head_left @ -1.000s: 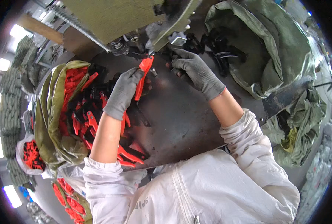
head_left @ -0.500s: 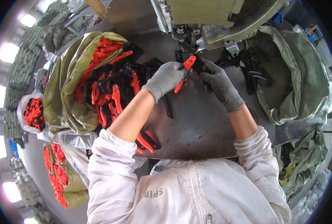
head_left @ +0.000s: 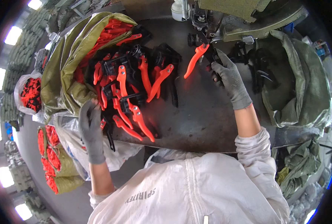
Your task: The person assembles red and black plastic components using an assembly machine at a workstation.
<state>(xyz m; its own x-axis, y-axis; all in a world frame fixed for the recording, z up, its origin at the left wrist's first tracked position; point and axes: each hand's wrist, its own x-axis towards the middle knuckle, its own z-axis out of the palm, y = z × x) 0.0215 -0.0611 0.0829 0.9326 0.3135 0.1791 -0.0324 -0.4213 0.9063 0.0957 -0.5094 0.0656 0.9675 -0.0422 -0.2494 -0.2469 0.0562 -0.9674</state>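
My right hand [head_left: 231, 80], in a grey glove, is closed round the dark side of a pair of pruning shears below the machine head. The shears' red handle [head_left: 195, 61] slants down to the left, and their upper end meets the metal fixture [head_left: 200, 23]. My left hand [head_left: 91, 130], also gloved, is at the table's left edge, beside the olive sack. Its fingers point up and look loosely apart, with nothing visible in them. Right of it lies a heap of red and black pruning shears [head_left: 123, 82].
An olive sack [head_left: 67, 71] full of red handles stands at the left; another green sack [head_left: 311, 86] with dark parts is at the right. The machine's curved plate [head_left: 263, 28] overhangs the back of the dark metal table [head_left: 195, 127]. Bundled red handles [head_left: 52, 156] are at lower left.
My left hand has let go of the red handle and swung down left to the sack's edge. My right hand stays at the shears by the fixture. The view has shifted slightly.
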